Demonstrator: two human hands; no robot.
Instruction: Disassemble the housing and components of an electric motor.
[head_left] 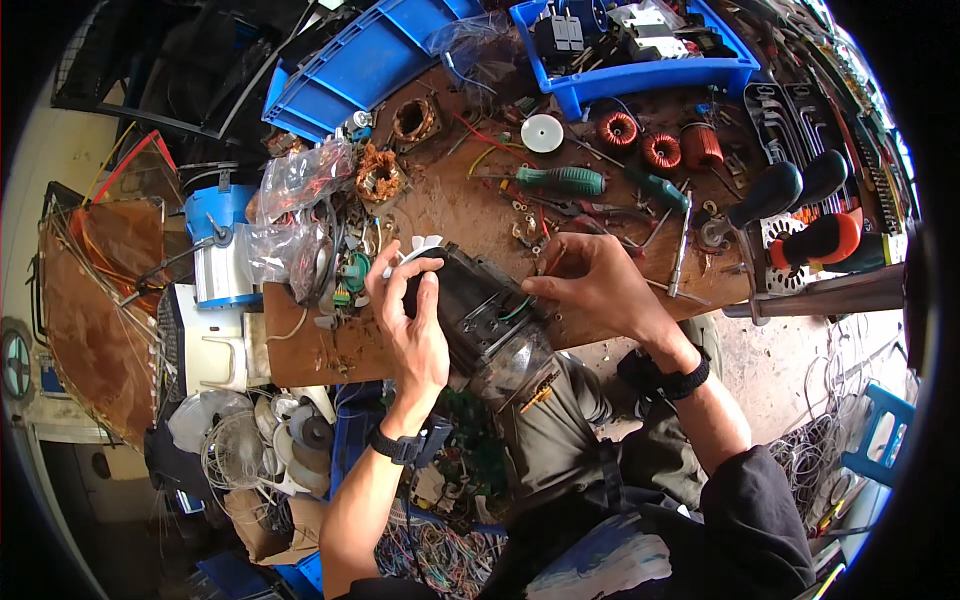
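Note:
A black plastic housing [490, 315] rests tilted at the table's near edge, over my lap. White fan blades [426, 243] stick out at its far left end, and a clear plastic part [515, 365] is at its near end. My left hand [415, 325] grips the housing from the left, fingers curled by the fan blades. On the opposite side my right hand [598, 280] pinches with thumb and forefinger at the housing's edge, close to a short green wire [517, 310]. What lies between those fingertips is too small to make out.
Beyond the hands, a green-handled screwdriver [560, 180], pliers [590, 208] and copper coils [660, 150] lie on the brown table [440, 195]. Blue bins [570, 95] line the back. A blue and white motor [220, 245] stands left; orange-handled tool [820, 240] right.

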